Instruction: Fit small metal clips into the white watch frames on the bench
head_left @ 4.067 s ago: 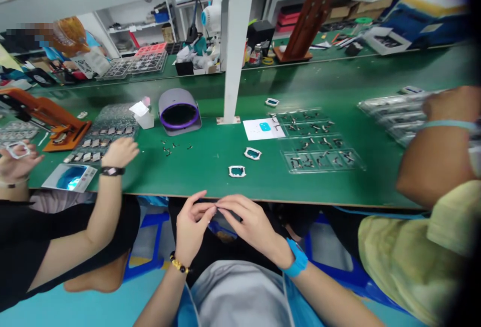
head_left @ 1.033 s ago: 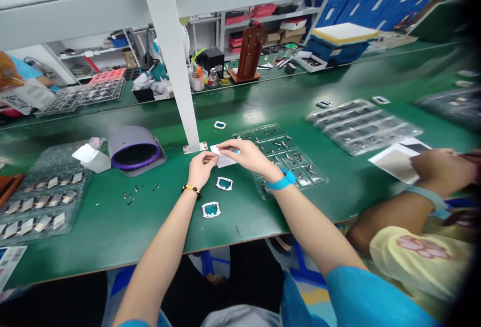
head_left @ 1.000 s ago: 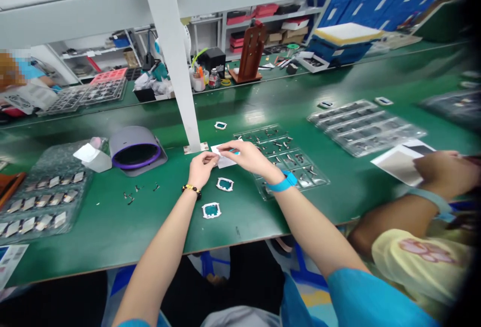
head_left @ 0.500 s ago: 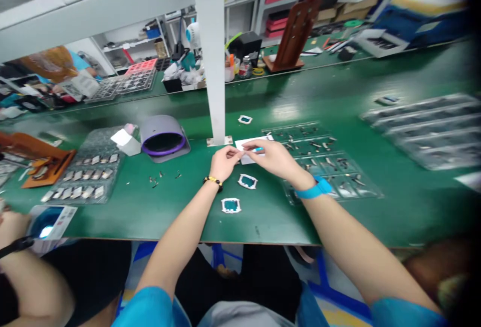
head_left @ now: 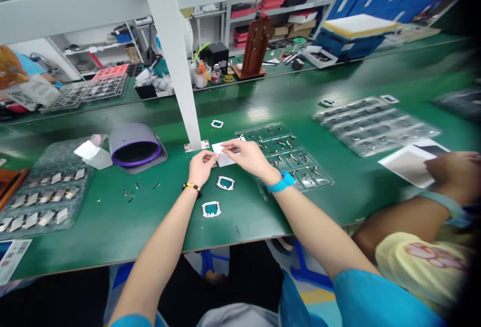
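White card [head_left: 225,161] flat on green bench [head_left: 112,229], near post foot [head_left: 197,146]. Likely light, thin, bendy; pinch by an edge. Right hand [head_left: 250,157] arches in, forearm extended; left hand [head_left: 201,169] sits lower. Fingertips bunched over card; clamped on anything, can't tell.

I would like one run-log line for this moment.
Left hand: at edge of white sheet | Right hand: over same sheet | Grip: contents too small to tell | Nearby: white frame, clear tray
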A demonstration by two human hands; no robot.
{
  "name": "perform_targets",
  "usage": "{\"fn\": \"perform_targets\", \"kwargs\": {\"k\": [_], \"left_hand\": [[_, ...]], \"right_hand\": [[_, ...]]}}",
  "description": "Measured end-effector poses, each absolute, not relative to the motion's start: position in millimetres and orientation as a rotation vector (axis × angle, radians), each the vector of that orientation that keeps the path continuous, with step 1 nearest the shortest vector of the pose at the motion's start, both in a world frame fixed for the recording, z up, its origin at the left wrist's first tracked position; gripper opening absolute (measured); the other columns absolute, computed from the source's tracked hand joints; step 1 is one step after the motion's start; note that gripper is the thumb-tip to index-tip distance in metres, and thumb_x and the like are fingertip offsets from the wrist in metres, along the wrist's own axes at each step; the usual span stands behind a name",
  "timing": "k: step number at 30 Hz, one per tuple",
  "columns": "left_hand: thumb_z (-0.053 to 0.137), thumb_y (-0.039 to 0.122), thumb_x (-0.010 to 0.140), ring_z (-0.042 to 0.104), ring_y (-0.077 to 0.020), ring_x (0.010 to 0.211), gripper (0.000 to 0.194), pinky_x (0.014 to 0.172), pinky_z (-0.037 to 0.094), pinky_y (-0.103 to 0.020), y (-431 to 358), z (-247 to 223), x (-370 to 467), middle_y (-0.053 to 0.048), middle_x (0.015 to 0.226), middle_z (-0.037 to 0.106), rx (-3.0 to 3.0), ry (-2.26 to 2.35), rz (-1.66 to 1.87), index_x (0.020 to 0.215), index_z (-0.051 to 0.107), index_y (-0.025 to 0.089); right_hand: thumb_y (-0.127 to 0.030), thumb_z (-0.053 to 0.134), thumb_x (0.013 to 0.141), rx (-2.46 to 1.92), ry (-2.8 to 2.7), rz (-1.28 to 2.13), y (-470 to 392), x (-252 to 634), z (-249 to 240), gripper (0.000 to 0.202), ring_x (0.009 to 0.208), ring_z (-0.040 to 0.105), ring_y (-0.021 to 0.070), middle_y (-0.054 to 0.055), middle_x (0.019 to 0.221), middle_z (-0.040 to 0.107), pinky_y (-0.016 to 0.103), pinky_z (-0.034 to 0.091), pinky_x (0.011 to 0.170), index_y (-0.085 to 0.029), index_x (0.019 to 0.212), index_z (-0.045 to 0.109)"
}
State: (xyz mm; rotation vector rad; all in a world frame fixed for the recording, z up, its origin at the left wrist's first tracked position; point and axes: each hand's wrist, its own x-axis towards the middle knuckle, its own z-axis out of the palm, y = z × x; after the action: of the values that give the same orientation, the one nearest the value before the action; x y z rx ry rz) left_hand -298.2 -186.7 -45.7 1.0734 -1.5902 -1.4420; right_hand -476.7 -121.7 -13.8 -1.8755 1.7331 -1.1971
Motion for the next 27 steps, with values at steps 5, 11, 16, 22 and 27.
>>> {"fn": "perform_targets", "kwargs": {"k": [5,11,16,22,27], "left_hand": [[0.083,0.035,0.081,0.070,-0.0160,0.072,0.023,0.073,0.064,-0.031,-186,-44,-299,-0.007,0.081,0.074,1.083,-1.584,-1.443,0.086,0.073,0.015],[0.079,0.029,0.084,0.070,-0.0152,0.071,0.016,0.072,0.063,-0.030,-187,-43,-298,-0.006,0.082,0.074,1.104,-1.589,-1.420,0.088,0.074,0.014],[0.080,0.030,0.083,0.070,-0.0153,0.073,0.017,0.072,0.063,-0.028,-189,-44,-297,-0.005,0.081,0.074,1.105,-1.579,-1.401,0.088,0.074,0.015],[0.072,0.024,0.088,0.072,-0.0165,0.075,0.008,0.074,0.063,-0.030,-191,-46,-295,-0.005,0.083,0.075,1.096,-1.547,-1.370,0.090,0.074,0.016],[0.063,0.013,0.090,0.073,-0.0182,0.092,0.018,0.087,0.061,-0.033,-190,-42,-292,-0.008,0.106,0.077,1.092,-1.569,-1.288,0.103,0.073,0.019]], "right_hand": [[-0.014,0.063,0.095,-1.902,2.053,-0.994,-125,-480,-16,0.026,0.102,0.076,0.0221,0.002,0.108,0.081,0.033,0.058,0.093,-0.023,0.116,0.075],[-0.032,0.070,0.094,-1.781,2.160,-1.102,-127,-486,-16,0.013,0.093,0.076,0.0240,0.003,0.096,0.081,0.033,0.056,0.083,-0.023,0.099,0.079],[-0.019,0.061,0.097,-1.716,1.960,-1.203,-129,-491,-21,0.019,0.097,0.076,0.0171,0.001,0.107,0.081,0.026,0.056,0.086,-0.023,0.107,0.077],[-0.027,0.059,0.100,-1.734,2.044,-1.123,-142,-491,-11,0.020,0.095,0.075,0.0182,0.003,0.107,0.080,0.028,0.058,0.085,-0.021,0.109,0.075],[-0.032,0.071,0.093,-1.854,2.132,-0.917,-208,-472,12,0.024,0.118,0.068,0.0250,0.005,0.126,0.074,0.036,0.053,0.100,-0.024,0.116,0.075]]}}
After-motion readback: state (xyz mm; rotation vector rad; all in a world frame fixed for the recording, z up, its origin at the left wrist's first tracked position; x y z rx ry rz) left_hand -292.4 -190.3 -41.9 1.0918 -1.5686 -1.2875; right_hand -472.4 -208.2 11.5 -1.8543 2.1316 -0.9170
